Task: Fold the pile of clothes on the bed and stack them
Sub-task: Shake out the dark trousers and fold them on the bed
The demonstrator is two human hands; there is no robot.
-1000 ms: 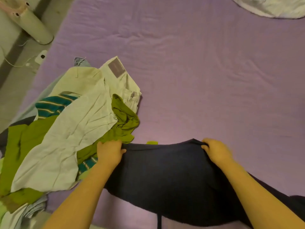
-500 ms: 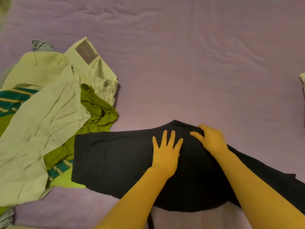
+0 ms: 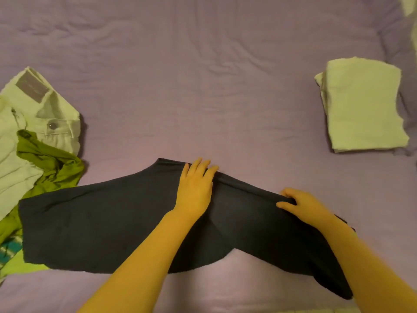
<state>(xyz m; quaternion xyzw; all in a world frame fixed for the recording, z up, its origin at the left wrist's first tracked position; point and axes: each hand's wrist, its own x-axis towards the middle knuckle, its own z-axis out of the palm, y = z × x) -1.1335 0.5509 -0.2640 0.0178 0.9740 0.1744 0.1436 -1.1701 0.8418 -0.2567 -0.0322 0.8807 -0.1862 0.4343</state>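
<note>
Both forearms enter from the near edge of the bed point(image 3: 203, 64), bare to the elbow, and reach forward. The left hand point(image 3: 195, 188) lies palm down, fingers straight and close together, pressing flat on the dark garment point(image 3: 101, 222) near its far edge. The right hand point(image 3: 302, 204) sits further right, fingers curled over the garment's far edge, thumb extended leftward, gripping the fabric.

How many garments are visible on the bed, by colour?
Dark navy: 1, the navy garment under both hands
Pale cream: 2, the cream trousers in the pile, the folded cream piece
Olive green: 1
Teal striped: 1
Total: 5, as far as visible
</note>
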